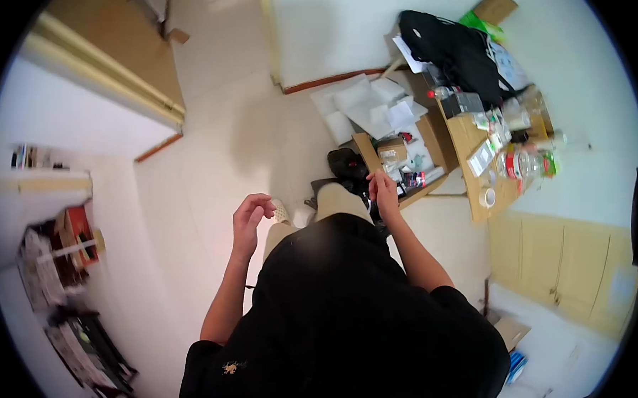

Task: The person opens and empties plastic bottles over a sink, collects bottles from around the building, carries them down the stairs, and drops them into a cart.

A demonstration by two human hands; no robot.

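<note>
My left hand [252, 221] hangs in front of my body over the pale floor, fingers loosely bent and apart, with nothing in it. Near the edge of an open cardboard box [366, 153], my right hand [383, 195] hangs with its fingers curled in; I see nothing held in it. Whether it touches the box I cannot tell. Inside the box are a smaller brown carton [392, 151] and several small packages. Beside the box, a black bag-like item [346, 163] rests on the floor.
White foam packing [362, 101] lies behind the box. A wooden table [469, 145] at right carries a black backpack [453, 52], a large plastic bottle [520, 165] and a tape roll [487, 198]. Yellow cabinets [537, 258] stand beyond. A wall edge [157, 146] juts out at left.
</note>
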